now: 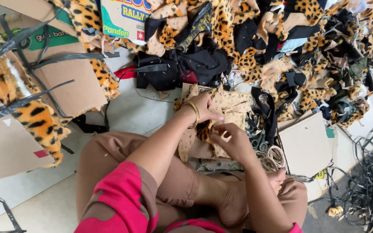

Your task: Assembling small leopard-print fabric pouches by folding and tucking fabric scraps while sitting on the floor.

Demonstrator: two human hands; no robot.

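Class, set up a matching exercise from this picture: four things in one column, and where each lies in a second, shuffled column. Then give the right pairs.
Things:
1. gold bangle
2. heap of leopard-print scraps
3. tangle of black straps
4. flat cardboard sheet

Places:
A. far right of the floor
B. on the left wrist
C. top of the view, above the hands
D. just right of the hands

Pairs: 1-B, 2-C, 3-A, 4-D
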